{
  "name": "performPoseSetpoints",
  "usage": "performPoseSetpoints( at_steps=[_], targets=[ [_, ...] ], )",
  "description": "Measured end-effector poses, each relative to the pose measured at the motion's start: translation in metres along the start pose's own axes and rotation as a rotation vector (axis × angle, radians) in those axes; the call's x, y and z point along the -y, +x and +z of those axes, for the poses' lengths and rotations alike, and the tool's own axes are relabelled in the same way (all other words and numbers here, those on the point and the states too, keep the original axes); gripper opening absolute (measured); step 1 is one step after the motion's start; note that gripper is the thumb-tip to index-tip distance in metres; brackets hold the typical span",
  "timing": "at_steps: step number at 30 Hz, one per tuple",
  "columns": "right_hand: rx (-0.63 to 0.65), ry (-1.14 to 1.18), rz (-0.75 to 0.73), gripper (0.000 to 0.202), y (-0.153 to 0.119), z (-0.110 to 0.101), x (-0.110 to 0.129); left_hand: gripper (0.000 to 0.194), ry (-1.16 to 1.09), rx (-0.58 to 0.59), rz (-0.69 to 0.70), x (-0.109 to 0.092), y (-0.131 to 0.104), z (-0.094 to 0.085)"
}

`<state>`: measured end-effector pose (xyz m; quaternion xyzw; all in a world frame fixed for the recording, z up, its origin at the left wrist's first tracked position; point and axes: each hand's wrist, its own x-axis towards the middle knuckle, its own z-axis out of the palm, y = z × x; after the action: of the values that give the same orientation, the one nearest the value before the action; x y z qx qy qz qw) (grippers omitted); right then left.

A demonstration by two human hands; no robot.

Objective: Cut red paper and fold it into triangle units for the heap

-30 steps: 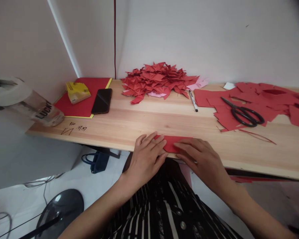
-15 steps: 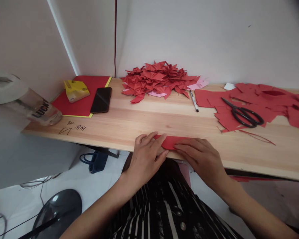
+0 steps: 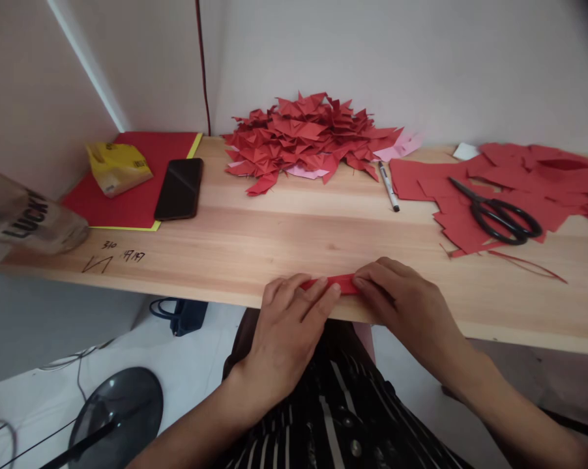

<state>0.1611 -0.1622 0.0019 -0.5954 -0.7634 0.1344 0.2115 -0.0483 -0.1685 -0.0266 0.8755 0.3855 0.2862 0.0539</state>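
Note:
A narrow folded strip of red paper lies at the table's front edge, between my two hands. My left hand covers its left part, the fingers bent down and pressing it against the wood. At the strip's right end, my right hand is closed in a pinch, thumb and fingertips together on the paper. Part of the strip is hidden under the fingers. Beyond the hands rises a heap of pointed, folded red paper pieces, with some pink ones among them.
Black scissors lie on flat red paper pieces at the right, beside a pen. At the left are a phone, a yellow packet on red sheets, and a clear bottle.
The red paper has become a narrower strip under my fingers. My left thumb has come up onto the paper, and my right hand has shifted slightly right. The head view has also moved.

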Motion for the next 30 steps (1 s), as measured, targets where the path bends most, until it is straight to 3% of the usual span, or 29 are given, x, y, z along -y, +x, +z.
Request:
performPoseSetpoints(
  at_steps=[9,16,30],
  targets=[
    [-0.059,-0.165,-0.023,0.026,0.005,0.004,0.001,0.044,0.068,0.091,0.02,-0.001,0.0,-0.003],
    [0.002,-0.18,-0.041,0.023,0.01,0.001,-0.001,0.046,0.041,0.075,0.024,0.001,-0.003,0.003],
    [-0.034,-0.315,-0.077,0.03,0.016,0.004,-0.003,0.047,0.033,0.068,0.031,0.002,-0.003,0.006]
  ],
)
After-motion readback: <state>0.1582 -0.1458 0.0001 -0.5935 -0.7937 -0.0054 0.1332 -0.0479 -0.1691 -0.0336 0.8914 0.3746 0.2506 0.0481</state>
